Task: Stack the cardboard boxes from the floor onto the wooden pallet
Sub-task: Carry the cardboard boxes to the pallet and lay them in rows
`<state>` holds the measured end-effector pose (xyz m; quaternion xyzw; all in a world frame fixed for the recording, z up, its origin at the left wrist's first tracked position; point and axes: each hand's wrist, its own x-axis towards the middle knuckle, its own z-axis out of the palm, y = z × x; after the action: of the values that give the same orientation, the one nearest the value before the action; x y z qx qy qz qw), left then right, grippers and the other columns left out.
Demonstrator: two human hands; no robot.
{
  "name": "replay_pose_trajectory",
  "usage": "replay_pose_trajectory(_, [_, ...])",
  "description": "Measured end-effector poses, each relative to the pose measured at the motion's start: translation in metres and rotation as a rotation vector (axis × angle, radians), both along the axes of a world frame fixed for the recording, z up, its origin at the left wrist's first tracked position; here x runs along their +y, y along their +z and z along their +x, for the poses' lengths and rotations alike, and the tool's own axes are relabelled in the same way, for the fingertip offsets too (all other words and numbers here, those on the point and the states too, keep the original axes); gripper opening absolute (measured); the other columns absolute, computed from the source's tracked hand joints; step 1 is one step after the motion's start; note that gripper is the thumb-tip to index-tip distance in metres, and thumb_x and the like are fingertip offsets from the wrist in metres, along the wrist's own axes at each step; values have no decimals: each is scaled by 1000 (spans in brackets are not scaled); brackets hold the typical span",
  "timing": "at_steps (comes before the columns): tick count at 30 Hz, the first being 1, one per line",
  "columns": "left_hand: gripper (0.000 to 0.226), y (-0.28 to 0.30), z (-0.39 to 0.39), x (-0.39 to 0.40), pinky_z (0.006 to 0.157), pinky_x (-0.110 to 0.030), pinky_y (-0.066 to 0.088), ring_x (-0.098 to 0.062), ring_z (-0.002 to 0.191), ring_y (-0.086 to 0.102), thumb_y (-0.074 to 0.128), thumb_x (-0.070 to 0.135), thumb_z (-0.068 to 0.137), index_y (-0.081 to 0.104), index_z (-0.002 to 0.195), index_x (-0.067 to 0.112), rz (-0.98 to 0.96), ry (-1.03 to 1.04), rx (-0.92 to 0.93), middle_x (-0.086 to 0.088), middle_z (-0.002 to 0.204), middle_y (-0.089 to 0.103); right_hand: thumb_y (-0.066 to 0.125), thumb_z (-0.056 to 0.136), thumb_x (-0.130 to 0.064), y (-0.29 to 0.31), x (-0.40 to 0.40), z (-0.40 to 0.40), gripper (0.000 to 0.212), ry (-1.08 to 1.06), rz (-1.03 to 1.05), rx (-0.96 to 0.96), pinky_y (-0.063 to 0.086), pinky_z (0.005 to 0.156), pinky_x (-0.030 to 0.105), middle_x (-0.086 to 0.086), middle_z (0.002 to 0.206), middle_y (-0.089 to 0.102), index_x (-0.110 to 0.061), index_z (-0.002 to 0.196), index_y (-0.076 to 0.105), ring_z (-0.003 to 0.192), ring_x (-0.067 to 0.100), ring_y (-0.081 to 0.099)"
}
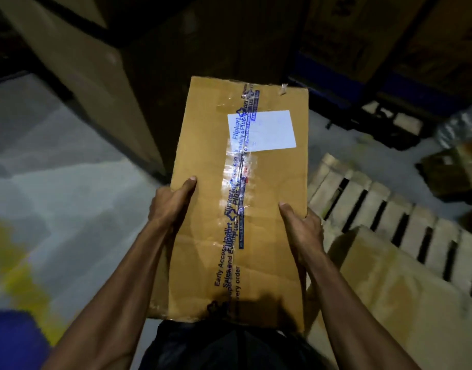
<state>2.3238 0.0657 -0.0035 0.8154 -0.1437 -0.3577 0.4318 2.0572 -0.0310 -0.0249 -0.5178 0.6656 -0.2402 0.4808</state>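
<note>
We grip the taped cardboard box (pixel 240 204) mid-frame w/ left hand (pixel 170 204) & right hand (pixel 304 231) clamping its sides; wooden pallet (pixel 384 217) at right.

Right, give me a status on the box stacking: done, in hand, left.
Done: one box seems to lie on the pallet at lower right, though motion blur hides the contact. In hand: a taped box, held in the air by the left hand and right hand on its long sides. Left: setting this box on the pallet. Other boxes stand further off; I cannot tell whether they belong to the job.
</note>
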Motion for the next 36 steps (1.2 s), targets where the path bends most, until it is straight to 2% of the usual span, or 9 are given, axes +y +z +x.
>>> replay_pose_trajectory(3, [72,-2,18,-28,92,-52,54,-32,95,66,64,77,74,63,108,14,13,-144,20,-8,107,69,68,87,-58,-3,6,10,42,-130,1,-9,51,88,37,-1,108,68,-28,117,65,99,25,63])
replay_pose_trajectory(5, [80,-5,25,-45,92,-52,55,-31,93,67,63,82,68,65,112,14,35,-213,25,-8,106,70,69,85,-59,-6,10,12,39,-212,4,-14,54,94,44,-3,109,70,-32,111,65,101,24,64])
replay_pose_trajectory(11, [56,-6,20,-89,89,-48,57,-28,84,68,66,71,78,67,98,19,59,-344,4,-2,92,71,69,82,-64,-9,6,5,58,-373,40,-6,53,94,41,-3,106,67,-23,123,65,99,24,63])
replay_pose_trajectory(14, [68,-4,12,-113,92,-45,54,-31,91,66,63,74,77,67,112,15,75,-387,-48,-6,101,70,69,82,-63,-12,-8,-4,58,-413,36,-23,54,95,43,-2,107,69,-22,124,66,100,26,63])
replay_pose_trajectory(17, [82,-2,1,-135,96,-47,52,-34,98,64,61,80,70,67,118,14,69,-414,-77,-10,111,68,68,75,-70,-14,-24,-14,72,-432,25,-25,52,98,46,-1,113,67,-21,128,63,108,28,63])
replay_pose_trajectory(23, [40,-3,-33,-178,81,-31,41,-24,86,54,65,55,89,66,109,21,7,-431,-47,-5,101,59,68,76,-69,-17,-56,-42,60,-465,38,-34,54,94,45,-1,110,69,-24,116,65,100,26,63])
replay_pose_trajectory(27, [51,-16,-54,-208,85,-35,47,-25,90,59,67,64,82,67,106,19,46,-446,-29,-5,100,63,68,77,-66,-24,-71,-62,60,-511,46,-35,52,92,39,-5,109,69,-25,121,66,102,23,63])
replay_pose_trajectory(31, [85,-60,-65,-247,91,-50,56,-30,90,71,68,89,53,74,99,17,151,-472,-9,-2,97,75,70,84,-59,-41,-90,-82,55,-540,82,-38,49,89,34,-2,112,69,-22,125,65,103,24,63])
replay_pose_trajectory(36, [66,-89,-92,-297,94,-48,54,-33,98,67,66,69,76,70,113,14,237,-606,21,-10,107,70,69,70,-77,-76,-116,-93,75,-637,159,-43,56,93,48,-3,114,71,-28,126,64,104,23,66])
